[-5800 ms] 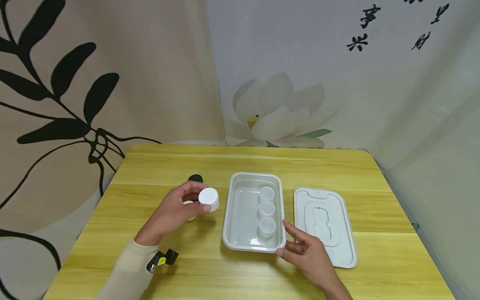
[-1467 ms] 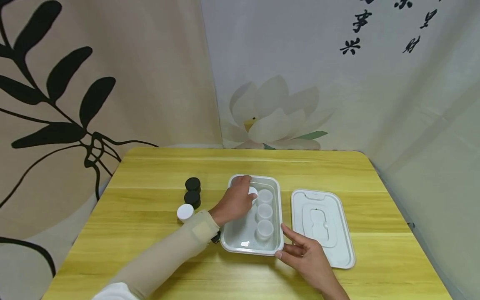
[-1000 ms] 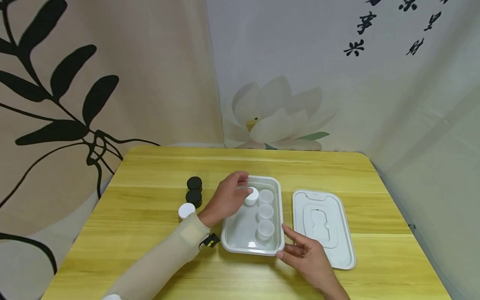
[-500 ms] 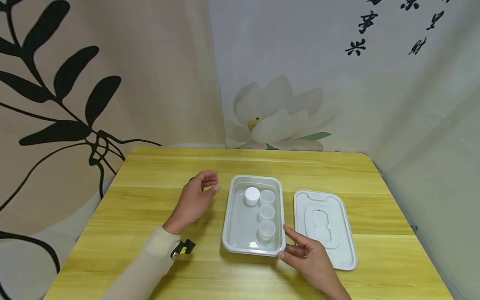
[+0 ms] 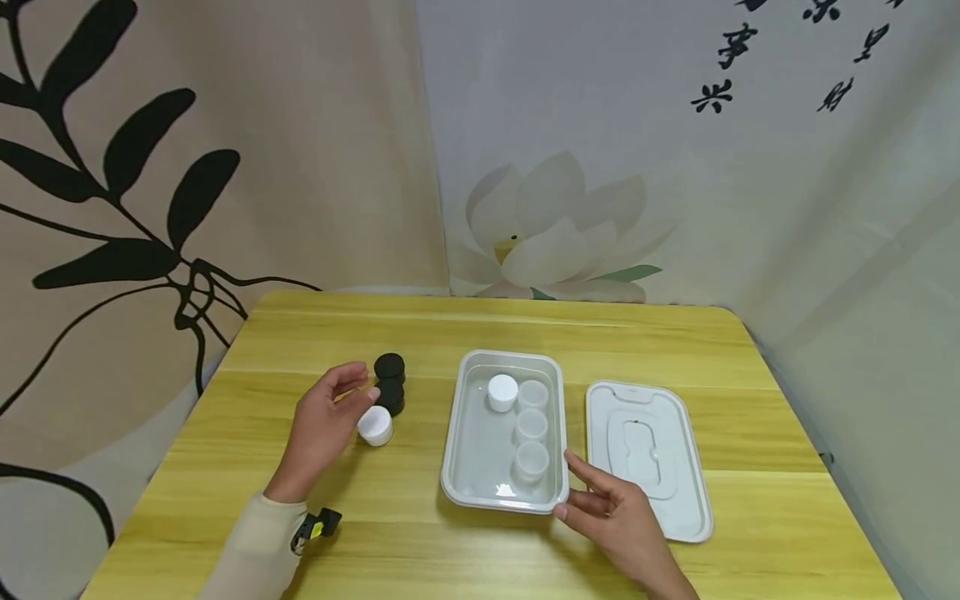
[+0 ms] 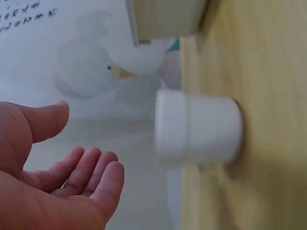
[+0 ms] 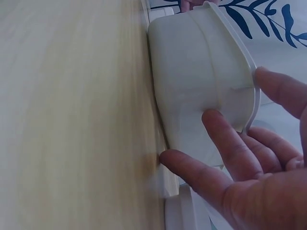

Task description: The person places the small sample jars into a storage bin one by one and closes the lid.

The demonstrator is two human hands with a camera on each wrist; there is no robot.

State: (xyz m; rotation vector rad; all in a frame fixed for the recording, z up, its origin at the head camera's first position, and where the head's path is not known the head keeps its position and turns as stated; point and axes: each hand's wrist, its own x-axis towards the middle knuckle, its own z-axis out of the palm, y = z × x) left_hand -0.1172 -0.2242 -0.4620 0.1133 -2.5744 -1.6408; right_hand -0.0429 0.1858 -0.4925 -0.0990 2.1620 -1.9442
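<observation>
My left hand hovers left of a small round white jar, fingers loosely bent and holding nothing. In the left wrist view a gap separates the fingertips from that white jar, which stands upright on the table. Two black-topped jars stand just behind it. My right hand touches the near right corner of a white rectangular box. The right wrist view shows the thumb at the rim and fingers against the outer wall. Inside the box are a white-capped jar and three translucent-topped jars in a row.
A white box lid lies flat on the wooden table, right of the box and close to my right hand. Behind the table hangs a printed curtain with leaves and a lotus.
My left hand carried a white-capped jar into the box, let go of it beside the translucent-topped row, then moved back left to the remaining white jar. The right hand stayed at the box corner.
</observation>
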